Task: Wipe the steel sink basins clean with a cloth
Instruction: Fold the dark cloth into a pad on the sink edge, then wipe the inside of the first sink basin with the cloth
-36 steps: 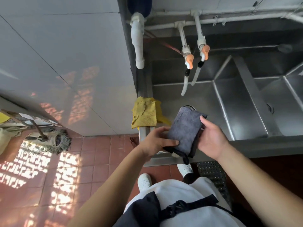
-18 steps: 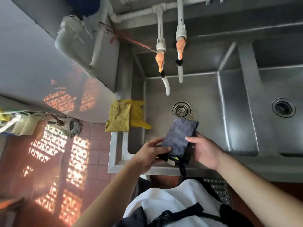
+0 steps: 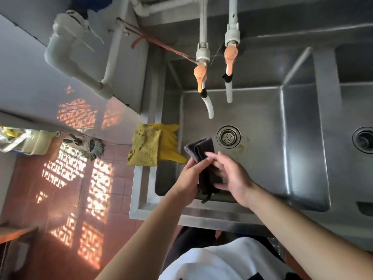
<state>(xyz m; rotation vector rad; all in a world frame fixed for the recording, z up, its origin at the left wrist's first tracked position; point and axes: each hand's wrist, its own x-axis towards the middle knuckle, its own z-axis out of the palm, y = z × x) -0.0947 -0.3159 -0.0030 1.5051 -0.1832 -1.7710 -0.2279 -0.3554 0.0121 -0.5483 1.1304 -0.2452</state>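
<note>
While both hands work above the near left corner of the left sink basin (image 3: 262, 158), the dark grey cloth (image 3: 198, 149) is held between them, folded lengthwise into a narrow band whose long axis runs from the front rim up toward the drain (image 3: 228, 136). Its upper end, a folded edge showing two or three layers, points away from the person and stops just short of the drain strainer; its lower end hangs in a dark bunch with a small loop or tag dangling near the front edge of the basin. The left hand (image 3: 190, 178) grips the cloth from the left side, fingers curled round the band at about its middle, so that the top part of the cloth stands free above them. The right hand (image 3: 230, 174) comes in from the right with fingers spread and only lightly bent, their tips lying against the cloth's right face; whether the thumb pinches it cannot be told. A yellow cloth (image 3: 145, 148) and a yellow glove (image 3: 169, 144) are draped over the sink's left rim, just beside the grey cloth but apart from it. Two taps with orange handles (image 3: 199, 77) hang over the basin's far side, and a second basin (image 3: 355, 110) lies to the right
</note>
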